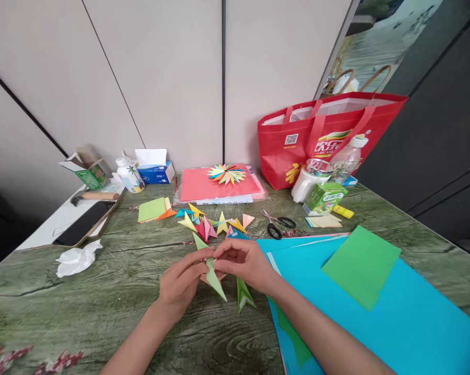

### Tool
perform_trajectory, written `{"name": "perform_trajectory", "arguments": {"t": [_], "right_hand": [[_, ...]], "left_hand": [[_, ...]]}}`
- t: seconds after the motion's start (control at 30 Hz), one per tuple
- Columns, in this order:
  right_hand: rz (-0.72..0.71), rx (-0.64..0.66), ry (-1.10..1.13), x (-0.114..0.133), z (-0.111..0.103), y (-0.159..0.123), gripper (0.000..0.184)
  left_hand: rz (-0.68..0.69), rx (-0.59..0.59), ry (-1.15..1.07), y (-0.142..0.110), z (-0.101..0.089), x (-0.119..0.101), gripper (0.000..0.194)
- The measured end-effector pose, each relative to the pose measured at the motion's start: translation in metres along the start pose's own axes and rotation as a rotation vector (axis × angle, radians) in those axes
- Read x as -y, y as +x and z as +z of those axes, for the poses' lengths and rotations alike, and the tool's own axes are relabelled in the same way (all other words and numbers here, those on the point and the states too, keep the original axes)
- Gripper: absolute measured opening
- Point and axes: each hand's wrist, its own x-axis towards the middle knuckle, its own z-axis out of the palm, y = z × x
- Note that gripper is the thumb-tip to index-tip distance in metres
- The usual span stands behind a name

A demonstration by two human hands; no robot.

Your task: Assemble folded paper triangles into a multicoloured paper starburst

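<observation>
My left hand (182, 284) and my right hand (245, 263) meet over the green wood-grain table (102, 307), both pinched on a light green folded paper piece (215, 278) with pointed tips. A second green point (243, 296) sticks down below my right hand. Just beyond my fingers lies a cluster of folded paper points (213, 223) in yellow, pink, blue and orange.
Blue sheets (395, 333) with a green sheet (362, 264) lie at right. Scissors (277, 224), a red paper stack (219, 187) bearing a paper star (227, 174), a red bag (317, 135), a bottle (346, 156), a tissue box (155, 169) and crumpled tissue (76, 259) surround.
</observation>
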Motion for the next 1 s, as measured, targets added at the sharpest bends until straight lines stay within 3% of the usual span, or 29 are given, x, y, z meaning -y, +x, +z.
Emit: {"name": "perform_trajectory", "arguments": {"t": [0.1, 0.2, 0.37, 0.47, 0.53, 0.63, 0.73, 0.8, 0.87, 1.0], "right_hand": [[0.022, 0.001, 0.011, -0.004, -0.001, 0.001, 0.020], [0.051, 0.003, 0.021, -0.007, -0.002, 0.002, 0.021], [0.097, 0.010, 0.056, -0.007, -0.002, 0.003, 0.021], [0.131, -0.011, 0.057, -0.006, 0.000, 0.003, 0.020], [0.146, -0.033, 0.040, -0.006, 0.002, 0.003, 0.021], [0.138, -0.063, 0.013, -0.006, 0.001, 0.004, 0.022], [0.049, -0.165, -0.047, -0.005, -0.007, 0.007, 0.020], [-0.015, -0.278, -0.117, -0.006, -0.016, 0.010, 0.020], [-0.049, -0.360, -0.211, -0.008, -0.024, 0.014, 0.020], [-0.110, -0.392, -0.430, -0.012, -0.033, 0.016, 0.017]], "left_hand": [[0.114, -0.048, 0.016, -0.001, 0.002, 0.001, 0.027], [0.090, -0.033, 0.013, -0.008, 0.005, 0.004, 0.028], [-0.064, 0.068, 0.011, -0.017, 0.002, 0.008, 0.023], [-0.215, 0.178, -0.001, -0.011, -0.001, 0.003, 0.025], [-0.245, 0.232, -0.002, -0.007, -0.003, 0.000, 0.027], [-0.104, 0.230, 0.038, -0.004, -0.003, 0.000, 0.025], [0.029, 0.049, 0.128, -0.005, -0.001, 0.006, 0.023], [-0.088, -0.109, 0.162, -0.005, 0.001, 0.010, 0.019], [-0.315, -0.243, 0.081, -0.001, 0.002, 0.011, 0.010], [-0.737, -0.315, -0.247, 0.009, 0.003, 0.008, 0.011]]}}
